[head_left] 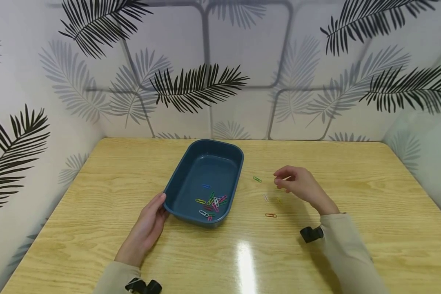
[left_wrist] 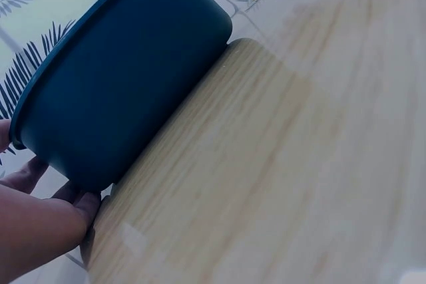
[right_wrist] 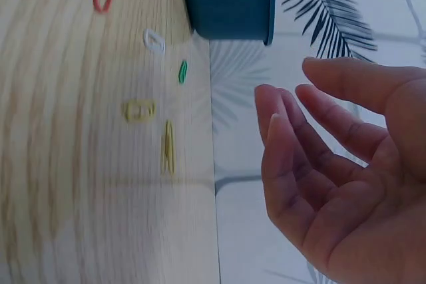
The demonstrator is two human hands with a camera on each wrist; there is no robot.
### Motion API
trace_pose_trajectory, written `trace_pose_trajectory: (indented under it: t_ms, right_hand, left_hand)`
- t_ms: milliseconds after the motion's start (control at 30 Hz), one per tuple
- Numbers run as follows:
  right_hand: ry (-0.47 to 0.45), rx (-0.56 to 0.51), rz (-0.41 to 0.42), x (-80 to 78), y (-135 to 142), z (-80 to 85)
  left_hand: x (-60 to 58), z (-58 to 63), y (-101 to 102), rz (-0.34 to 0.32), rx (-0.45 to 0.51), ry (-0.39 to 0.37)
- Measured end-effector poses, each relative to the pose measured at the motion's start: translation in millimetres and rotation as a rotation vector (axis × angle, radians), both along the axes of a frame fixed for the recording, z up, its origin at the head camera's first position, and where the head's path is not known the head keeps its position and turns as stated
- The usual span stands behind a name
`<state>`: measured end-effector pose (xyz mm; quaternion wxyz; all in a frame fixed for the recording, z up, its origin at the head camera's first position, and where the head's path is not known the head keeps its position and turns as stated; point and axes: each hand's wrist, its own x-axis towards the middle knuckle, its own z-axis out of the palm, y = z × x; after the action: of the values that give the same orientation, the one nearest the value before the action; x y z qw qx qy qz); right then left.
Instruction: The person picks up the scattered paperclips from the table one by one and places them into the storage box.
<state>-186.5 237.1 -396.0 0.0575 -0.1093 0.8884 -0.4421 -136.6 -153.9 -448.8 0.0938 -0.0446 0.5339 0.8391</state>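
Observation:
A dark blue plastic tray (head_left: 185,171) stands on the table, several coloured paper clips (head_left: 215,202) gathered at its near end. My left hand (head_left: 147,230) grips its near left corner, thumb on the rim and fingers against the outer wall, as the left wrist view also shows. To the right of the tray, my right hand (head_left: 297,183) hovers above the table, fingers curved with a gap to the thumb and nothing held. Below it lie a green paper clip (head_left: 257,179), a white one (right_wrist: 154,40), yellow ones (right_wrist: 139,110) and a red-orange one (head_left: 270,215).
The wooden table (head_left: 125,163) meets a wall covering (head_left: 242,110) printed with leaves at its back edge. Black wrist cameras sit on both sleeves. A bright light reflection (head_left: 246,265) falls on the front of the table.

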Motion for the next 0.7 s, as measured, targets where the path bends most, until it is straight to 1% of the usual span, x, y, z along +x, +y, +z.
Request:
trace_pose_trajectory:
  t_ms: [167,333,567,700]
  right_hand:
    - [-0.017,0.076,-0.011,-1.8,7,0.7]
    - [-0.008,0.164,0.007,-3.4,7,-1.7]
    - [-0.048,0.266,0.040,-1.8,1,-6.5]
    - [-0.048,0.338,0.061,-0.4,-3,-9.8]
  left_hand:
    - [0.1,3.6,2,0.003,0.019,-0.033]
    - [-1.0,1.5,1,0.002,0.022,-0.035]
    - [-0.3,1.9,1,0.002,0.016,-0.026]
    - [-0.3,1.4,1,0.001,0.018,-0.028]
